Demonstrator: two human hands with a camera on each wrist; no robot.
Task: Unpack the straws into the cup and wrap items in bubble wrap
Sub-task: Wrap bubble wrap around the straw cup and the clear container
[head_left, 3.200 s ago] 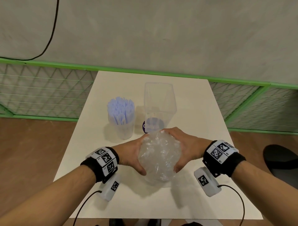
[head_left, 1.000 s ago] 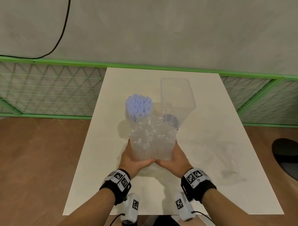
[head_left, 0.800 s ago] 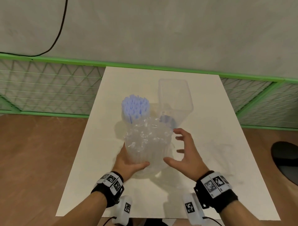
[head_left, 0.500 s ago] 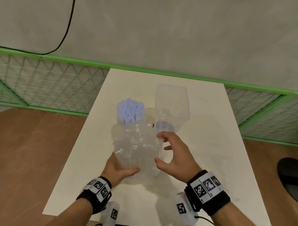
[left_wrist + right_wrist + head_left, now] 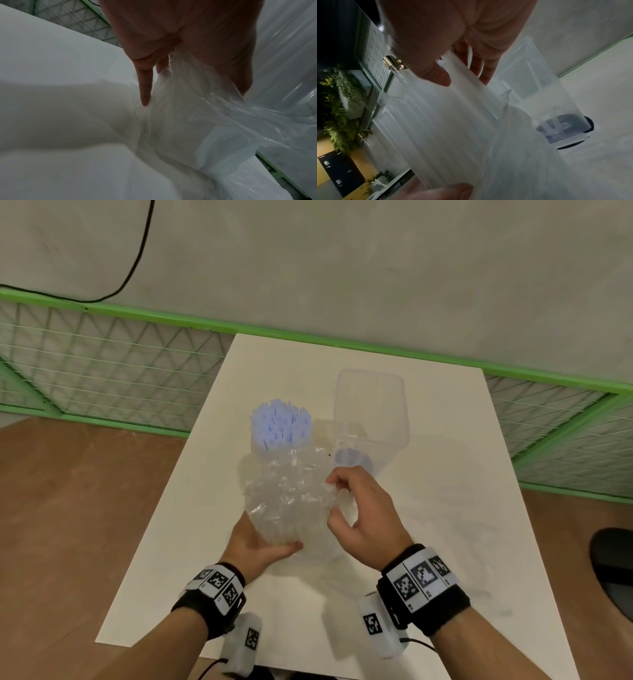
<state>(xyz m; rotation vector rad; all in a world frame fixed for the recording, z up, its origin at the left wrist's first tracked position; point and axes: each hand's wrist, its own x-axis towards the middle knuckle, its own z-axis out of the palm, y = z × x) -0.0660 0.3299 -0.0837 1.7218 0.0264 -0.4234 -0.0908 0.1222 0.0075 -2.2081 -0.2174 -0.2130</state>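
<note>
Your left hand [image 5: 255,547] grips the wrap [image 5: 291,498] low, right hand [image 5: 363,518] pinches its edge above; pull taut, keep straws [image 5: 281,424] upright.

One table [image 5: 445,542]. Two hands: left hand [image 5: 255,546] and right hand [image 5: 363,520]. One bubble-wrapped bundle [image 5: 289,501]. One cup [image 5: 255,448] packed with many blue straws [image 5: 280,424], too many to count. One clear box [image 5: 371,412]. Two wristbands [image 5: 423,582], one on each wrist.
</note>
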